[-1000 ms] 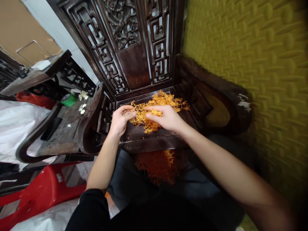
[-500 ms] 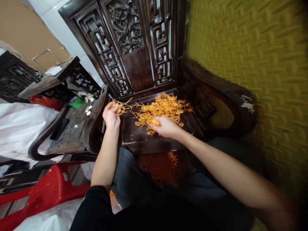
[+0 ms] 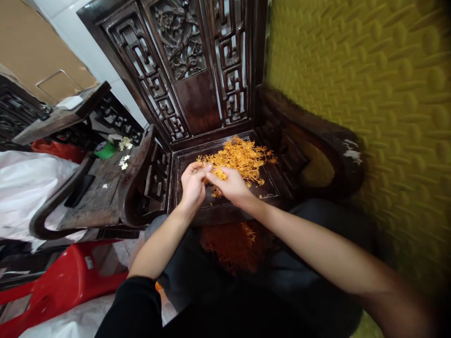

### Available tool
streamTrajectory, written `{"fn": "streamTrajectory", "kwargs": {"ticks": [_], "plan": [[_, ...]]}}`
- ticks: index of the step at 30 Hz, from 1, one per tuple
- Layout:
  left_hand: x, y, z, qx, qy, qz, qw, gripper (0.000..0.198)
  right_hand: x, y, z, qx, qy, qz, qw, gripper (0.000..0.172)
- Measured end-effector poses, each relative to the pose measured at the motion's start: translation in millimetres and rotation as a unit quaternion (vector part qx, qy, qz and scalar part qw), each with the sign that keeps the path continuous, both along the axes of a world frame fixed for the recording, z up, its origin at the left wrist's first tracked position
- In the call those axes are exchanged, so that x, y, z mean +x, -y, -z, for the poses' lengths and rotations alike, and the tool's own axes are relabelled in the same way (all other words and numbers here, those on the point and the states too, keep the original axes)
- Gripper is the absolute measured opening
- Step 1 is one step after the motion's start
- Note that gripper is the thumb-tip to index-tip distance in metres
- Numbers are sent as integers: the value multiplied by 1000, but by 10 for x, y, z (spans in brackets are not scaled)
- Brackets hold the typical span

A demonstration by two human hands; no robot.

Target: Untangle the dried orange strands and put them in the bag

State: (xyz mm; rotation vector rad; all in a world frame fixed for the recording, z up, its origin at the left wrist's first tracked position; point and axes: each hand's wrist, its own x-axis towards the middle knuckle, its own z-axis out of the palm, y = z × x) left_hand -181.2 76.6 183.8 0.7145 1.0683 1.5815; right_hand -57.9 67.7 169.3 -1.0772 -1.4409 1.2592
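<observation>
A heap of thin, branching orange pieces (image 3: pixel 243 157), some with small flower-like heads, lies on the dark wooden chair seat (image 3: pixel 183 159). My left hand (image 3: pixel 193 185) is at the heap's front left, thumb and fingers pinched together, meeting the fingertips of my right hand. My right hand (image 3: pixel 232 187) is closed on a small bunch of orange pieces (image 3: pixel 220 173), which shows between its thumb and fingers. What exactly lies in my left fingers is mostly hidden. A few stray orange bits rest on the seat around the heap.
The carved chair back (image 3: pixel 197 103) rises behind the heap, with a curved armrest (image 3: pixel 338 141) on the right. At left, another wooden chair (image 3: pixel 91 202) holds a green roll (image 3: pixel 105 149) and pale flower-like bits (image 3: pixel 124 162). A red plastic stool (image 3: pixel 66 277) is lower left.
My left hand has moved right, from the seat's left edge to my right hand, and the strands stretched from it no longer show. My right hand stays near the heap's front.
</observation>
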Motion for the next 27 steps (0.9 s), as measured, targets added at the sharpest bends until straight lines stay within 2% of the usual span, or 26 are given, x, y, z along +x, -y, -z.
{"fn": "streamTrajectory", "kwargs": {"ticks": [2, 4, 6, 8, 9, 10, 11, 13, 15, 17, 19, 22, 23, 24, 25, 27], "plan": [[-8, -59, -9, 21, 4, -18, 1000, 38, 1, 41, -36, 52, 35, 34, 997, 42], [-143, -215, -84, 47, 1, -66, 997, 37, 8, 146, -121, 92, 68, 0, 993, 41], [-379, -378, -222, 69, -10, -134, 989, 33, 41, 277, -237, 132, 73, -122, 981, 36], [-611, -406, -397, 76, -24, -154, 985, 32, 138, 353, -363, 143, 42, -250, 957, 28], [-687, -336, -485, 79, -31, -143, 986, 32, 219, 350, -425, 127, 12, -275, 953, 24], [-720, -207, -567, 83, -46, -110, 989, 34, 324, 316, -484, 99, -29, -265, 959, 23], [-709, -26, -639, 94, -75, -54, 991, 35, 447, 256, -541, 62, -73, -227, 969, 24], [-576, 435, -737, 113, -145, 89, 979, 34, 720, 92, -642, 27, -164, -101, 981, 26], [-367, 916, -752, 104, -241, 239, 935, 24, 958, -62, -718, 38, -172, 2, 984, 32], [-183, 1316, -669, 85, -340, 360, 864, 11, 1083, -152, -755, 54, -149, 58, 986, 38], [-98, 1601, -526, 78, -417, 439, 792, 11, 1067, -168, -747, 35, -181, 66, 981, 33], [-177, 1852, -402, 49, -535, 509, 673, 29, 849, -92, -684, -59, -279, 25, 958, 20], [-227, 1899, -426, 39, -568, 501, 652, 37, 750, -48, -659, -92, -292, 8, 952, 18], [-269, 1927, -483, 34, -596, 464, 654, 44, 649, 3, -636, -120, -294, -11, 948, 17], [-290, 1933, -564, 39, -617, 400, 677, 49, 547, 61, -614, -139, -288, -31, 947, 15], [-257, 1861, -740, 81, -630, 212, 743, 54, 353, 193, -582, -160, -268, -77, 947, 16]]}}
